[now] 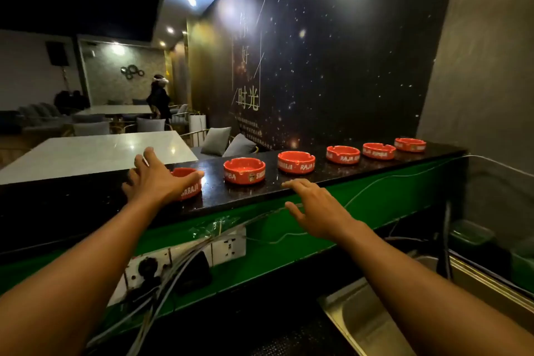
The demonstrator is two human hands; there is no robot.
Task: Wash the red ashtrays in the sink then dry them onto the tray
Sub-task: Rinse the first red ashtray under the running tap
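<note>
- Both bare forearms reach forward from the bottom corners, converging toward 12 o'clock.
- The left hand lies palm down at about 11 o'clock, fingers spread and slightly curved, thumb stretched toward 2 o'clock.
- The right hand hovers palm down at about 1 o'clock, fingers loosely extended toward 10 o'clock, thumb apart below them.

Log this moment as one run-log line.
left hand over leftmost ashtray | right hand open at counter edge | sink unused
</note>
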